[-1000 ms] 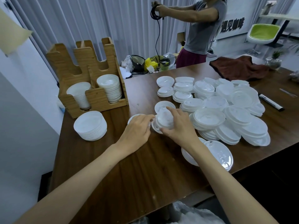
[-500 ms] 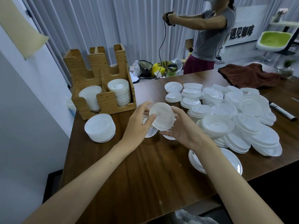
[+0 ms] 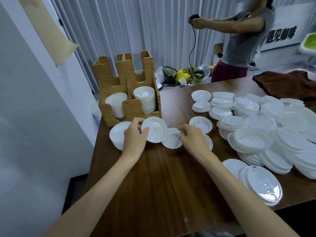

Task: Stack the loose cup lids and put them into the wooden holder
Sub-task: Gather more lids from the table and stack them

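You are gripping the held lid (image 3: 154, 132) in your left hand (image 3: 135, 139), the nearer one, just before the wooden holder (image 3: 135, 108), which is carrying stacked lids (image 3: 145, 101) front right and a ribbed white stack (image 3: 117, 106) front left, while your right hand (image 3: 193, 142) is curling apart over a table lid (image 3: 171, 139), grip unclear.

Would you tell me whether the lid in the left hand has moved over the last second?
Yes. The lid has shifted left, from right of the wooden holder to directly before its right compartment.
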